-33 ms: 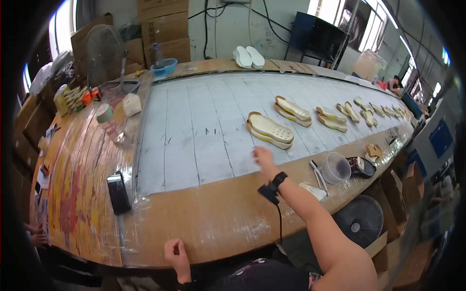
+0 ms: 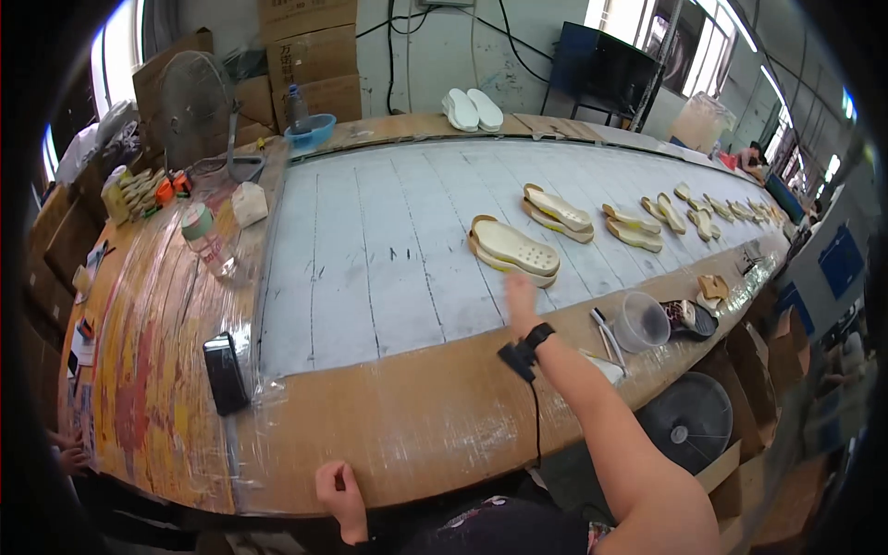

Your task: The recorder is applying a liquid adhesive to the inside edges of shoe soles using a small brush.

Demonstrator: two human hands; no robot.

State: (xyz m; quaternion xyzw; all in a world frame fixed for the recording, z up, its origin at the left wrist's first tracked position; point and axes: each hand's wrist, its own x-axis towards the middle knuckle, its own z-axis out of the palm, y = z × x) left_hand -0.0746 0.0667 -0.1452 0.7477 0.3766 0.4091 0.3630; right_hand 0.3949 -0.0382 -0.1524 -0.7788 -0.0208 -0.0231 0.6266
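My right hand point(image 2: 521, 298), smeared by motion, reaches over the white marked sheet point(image 2: 370, 231) close to the front of the nearest pair of cream shoe soles point(image 2: 514, 248). Whether its fingers touch the soles cannot be made out. One sole of that pair has a tan rim and the upper one shows small holes near its right end. Behind it lies a second pair of soles point(image 2: 559, 211), and more pairs point(image 2: 633, 228) run off to the far right. My left hand point(image 2: 340, 490) rests at the table's front edge, fingers curled in with nothing visible in them.
A black phone point(image 2: 225, 373) lies left of the sheet, below a bottle point(image 2: 208, 239). Right of my arm are pens point(image 2: 606, 331), a clear plastic cup point(image 2: 642, 322) and a dark shoe point(image 2: 689, 319). White soles point(image 2: 473, 109) stand at the back. Another person's hand point(image 2: 72, 453) shows far left.
My right hand has moved slightly right, toward the front of the nearest soles, and is now blurred. My left hand has hardly moved.
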